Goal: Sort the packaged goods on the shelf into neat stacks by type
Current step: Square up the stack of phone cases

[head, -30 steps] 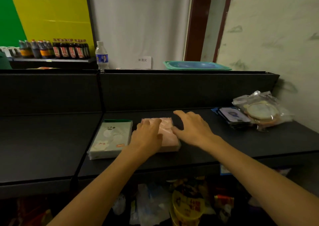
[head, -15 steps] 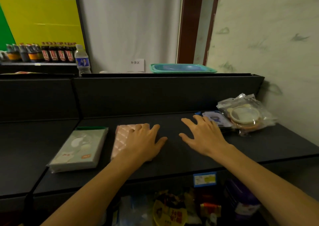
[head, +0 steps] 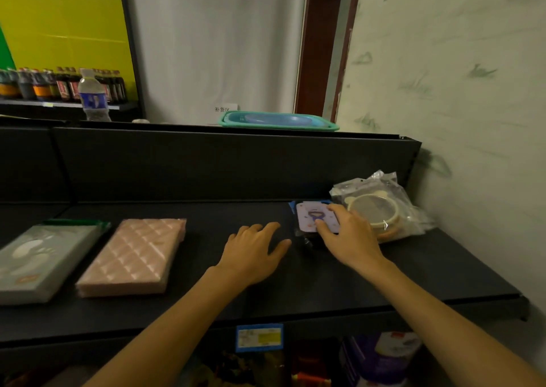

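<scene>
On the black shelf [head: 339, 283] lie a stack of pink quilted packs [head: 134, 256] and, to its left, a grey-green pack stack [head: 38, 259]. At the right end sits a small lilac-and-blue package [head: 311, 215] beside clear bags holding round cream items [head: 381, 209]. My right hand [head: 350, 239] rests on the lilac package, fingers spread over its near edge. My left hand [head: 254, 251] lies flat on the bare shelf just left of that package, holding nothing.
The shelf's black back panel [head: 224, 162] rises behind. On top stand a teal tray [head: 277, 121] and a water bottle [head: 93, 95]. Dark bottles [head: 59, 85] line a far shelf. Packaged goods [head: 378, 357] fill the lower shelf. A wall [head: 458, 91] closes the right side.
Both hands left the pink stack and moved right. My right hand now touches the lilac package; my left hand trails onto the bare shelf. The view has turned rightward.
</scene>
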A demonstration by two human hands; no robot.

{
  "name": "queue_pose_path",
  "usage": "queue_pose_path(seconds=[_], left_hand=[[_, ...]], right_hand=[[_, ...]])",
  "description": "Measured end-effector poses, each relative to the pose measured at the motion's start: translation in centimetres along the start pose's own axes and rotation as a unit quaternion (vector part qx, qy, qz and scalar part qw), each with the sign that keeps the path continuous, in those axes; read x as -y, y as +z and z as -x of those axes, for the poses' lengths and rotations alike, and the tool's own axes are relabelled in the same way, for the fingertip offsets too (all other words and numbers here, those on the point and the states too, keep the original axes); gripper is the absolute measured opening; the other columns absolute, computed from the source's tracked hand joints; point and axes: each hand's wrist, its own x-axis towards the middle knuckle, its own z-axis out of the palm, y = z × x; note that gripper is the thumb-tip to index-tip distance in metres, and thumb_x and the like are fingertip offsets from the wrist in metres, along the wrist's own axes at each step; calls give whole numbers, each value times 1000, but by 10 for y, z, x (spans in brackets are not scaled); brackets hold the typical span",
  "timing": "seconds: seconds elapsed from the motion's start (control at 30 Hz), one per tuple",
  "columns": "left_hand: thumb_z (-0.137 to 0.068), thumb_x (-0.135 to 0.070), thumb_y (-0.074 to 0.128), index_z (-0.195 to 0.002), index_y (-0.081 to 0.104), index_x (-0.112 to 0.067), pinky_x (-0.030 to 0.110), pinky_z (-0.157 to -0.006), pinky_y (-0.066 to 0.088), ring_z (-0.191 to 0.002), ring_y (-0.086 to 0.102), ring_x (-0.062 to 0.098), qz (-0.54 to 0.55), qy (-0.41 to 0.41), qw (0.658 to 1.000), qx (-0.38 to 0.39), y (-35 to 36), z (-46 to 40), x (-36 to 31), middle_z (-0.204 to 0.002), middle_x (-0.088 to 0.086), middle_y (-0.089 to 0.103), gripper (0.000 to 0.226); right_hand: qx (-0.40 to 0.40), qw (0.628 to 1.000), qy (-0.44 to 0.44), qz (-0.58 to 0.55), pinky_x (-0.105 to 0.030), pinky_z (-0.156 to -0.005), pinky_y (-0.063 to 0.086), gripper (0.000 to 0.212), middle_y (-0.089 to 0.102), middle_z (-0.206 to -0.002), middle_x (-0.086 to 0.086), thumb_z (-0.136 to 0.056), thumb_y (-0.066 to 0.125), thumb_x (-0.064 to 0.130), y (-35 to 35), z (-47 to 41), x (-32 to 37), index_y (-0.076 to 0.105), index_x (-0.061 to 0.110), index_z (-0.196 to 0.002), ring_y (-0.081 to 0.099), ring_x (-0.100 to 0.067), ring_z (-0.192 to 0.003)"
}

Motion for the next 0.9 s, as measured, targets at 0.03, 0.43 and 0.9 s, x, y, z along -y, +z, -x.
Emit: queue_pose_path(seconds=[0.03,0.43,0.9], left_hand=[[-92,-58,36,-143,27,-32,48,-106,35,-131,38,26,15,0,1000,3,4,-3,-4,-143,5,42,58],[-97,-53,28,-143,20,-37,46,-99,43,-109,58,22,240,-28,970,-2,32,-54,-43,-128,4,57,50],[-101,-40,24,-147,22,-27,47,-117,14,-134,39,15,266,-13,963,-28,49,-68,-37,-143,-3,45,48]], right_hand=[[12,1000,9,-12,-40,-90,50,51,52,-125,-10,-88,51,50,2,-3,-3,42,29,-134,52,-25,-112],[56,994,16,-94,-30,-90,47,52,55,-125,-4,-89,55,44,23,-29,-24,40,26,-135,55,-15,-109],[-18,985,-47,-164,-15,-88,30,47,45,-136,-2,-94,53,37,38,-14,-24,42,24,-138,42,-5,-113]])
